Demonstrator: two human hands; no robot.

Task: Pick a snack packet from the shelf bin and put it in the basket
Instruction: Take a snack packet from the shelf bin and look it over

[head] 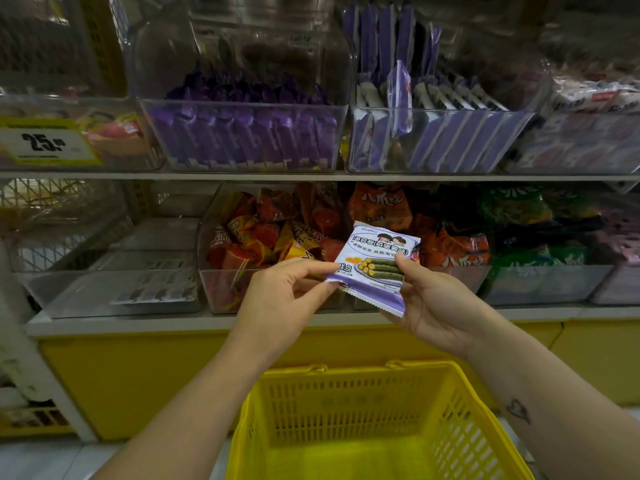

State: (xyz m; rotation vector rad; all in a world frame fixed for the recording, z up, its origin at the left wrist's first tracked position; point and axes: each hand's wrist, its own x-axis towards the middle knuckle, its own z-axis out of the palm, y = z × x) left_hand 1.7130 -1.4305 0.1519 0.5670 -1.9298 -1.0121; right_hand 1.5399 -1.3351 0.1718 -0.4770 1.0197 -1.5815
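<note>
Head view: the snack packet (375, 268) is a flat, glossy, roughly square foil pouch, white and lilac w/ crimped zigzag end seams and printed green rolls on the front. It's held in mid-air, tilted, in front of the lower shelf and above the basket (346, 410), not in it.

Both hands grip it. The left hand (284, 296) pinches the packet's left edge btw thumb and forefinger. The right hand (433, 306) holds the right side, thumb on the front, fingers behind.

The basket is yellow rigid plastic w/ slotted grid walls and a thick rim; the inside looks bare.

Behind the packet sits a clear hard-plastic bin (225, 289) full of crinkly orange-red packets (263, 237). On the upper shelf (207, 174), two more clear bins: one (242, 136) w/ shiny purple sachets packed upright, the other (433, 140) w/ slim lilac packets in leaning rows. A yellow price tag (45, 142) sits far left.
</note>
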